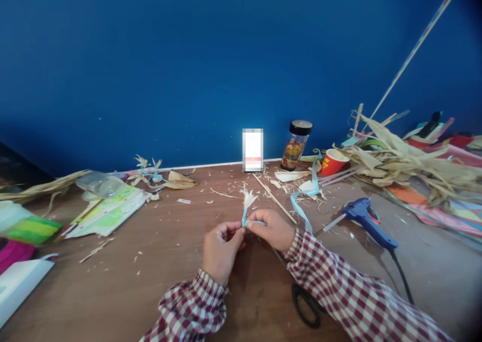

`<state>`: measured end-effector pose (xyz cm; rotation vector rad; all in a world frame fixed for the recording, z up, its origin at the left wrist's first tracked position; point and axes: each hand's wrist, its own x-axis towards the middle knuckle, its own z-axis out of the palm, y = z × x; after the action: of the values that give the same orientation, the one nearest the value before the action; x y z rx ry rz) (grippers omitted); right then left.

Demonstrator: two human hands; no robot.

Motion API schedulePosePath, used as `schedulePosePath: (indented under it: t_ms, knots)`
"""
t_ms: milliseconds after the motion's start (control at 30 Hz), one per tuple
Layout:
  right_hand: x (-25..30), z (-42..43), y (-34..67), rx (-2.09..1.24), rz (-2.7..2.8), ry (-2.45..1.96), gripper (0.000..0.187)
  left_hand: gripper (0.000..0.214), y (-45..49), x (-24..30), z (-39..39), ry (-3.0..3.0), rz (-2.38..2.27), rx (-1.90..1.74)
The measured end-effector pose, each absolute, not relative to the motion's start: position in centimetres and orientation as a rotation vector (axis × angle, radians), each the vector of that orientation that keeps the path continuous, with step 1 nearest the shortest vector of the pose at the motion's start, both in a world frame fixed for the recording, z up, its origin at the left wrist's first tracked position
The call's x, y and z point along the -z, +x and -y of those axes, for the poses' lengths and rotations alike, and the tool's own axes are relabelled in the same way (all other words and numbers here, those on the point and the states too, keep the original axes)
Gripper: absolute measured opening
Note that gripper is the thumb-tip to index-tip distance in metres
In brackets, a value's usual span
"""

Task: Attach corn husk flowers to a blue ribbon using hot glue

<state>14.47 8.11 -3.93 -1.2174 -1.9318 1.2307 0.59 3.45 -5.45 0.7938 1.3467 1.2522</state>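
Observation:
Between my hands a small husk flower [249, 199] stands upright, with a pale, frayed head and a light blue wrapping around its stem. My left hand [222, 249] is closed, pinching the lower stem between thumb and fingers. From the right, my right hand [274, 229] pinches at the wrapping, where a bit of light blue strip [260, 222] shows between its fingers. The stem's bottom end is hidden by the fingers. Black-handled scissors [307, 307] lie partly beneath my right forearm.
A blue glue gun [367, 221] lies right, its cable running forward. Behind are a thin stick [274, 199], a loose blue strip [297, 209], a red paper cup [333, 162] and a black-lidded bottle [295, 148]. Dry husks [406, 166] heap right; a painted sheet [113, 211] lies left.

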Motion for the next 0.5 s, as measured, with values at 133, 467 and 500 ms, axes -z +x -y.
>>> schedulePosePath:
  t_ms: [133, 467, 500]
  knots:
    - [3.8, -7.9, 14.34, -1.22, 1.911, -1.249, 0.019, 0.026, 0.62, 5.6, -3.51, 0.85, -1.366, -1.245]
    - [3.25, -7.77, 14.34, -1.197, 1.941, -1.233, 0.018, 0.023, 0.59, 5.68, -3.42, 1.092, -1.46, -1.246]
    - [3.26, -7.81, 14.36, -1.195, 1.945, -1.239, 0.018, 0.023, 0.57, 5.63, -3.36, 1.119, -1.471, -1.241]
